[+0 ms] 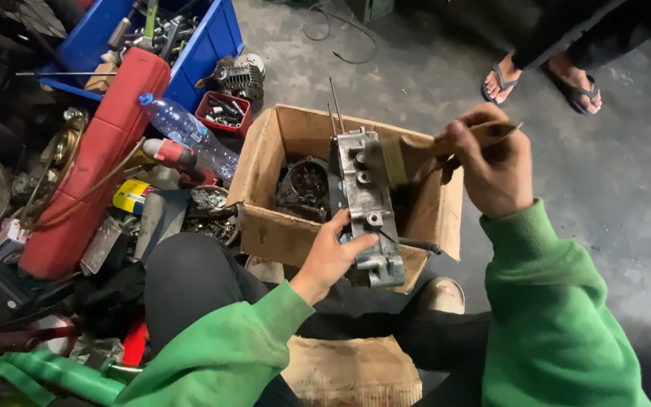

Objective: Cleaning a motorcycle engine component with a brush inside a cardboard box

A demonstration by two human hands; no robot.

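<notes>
Two hands work at the middle of the frame. The left hand closes its grip around a grey metal engine part, held above a cardboard box. The right hand clasps a paintbrush, bristles touching the part's upper end. A plastic bottle lies at upper left.

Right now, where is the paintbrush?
In the head view, the right hand holds the paintbrush at the metal engine part, above the cardboard box.
</notes>
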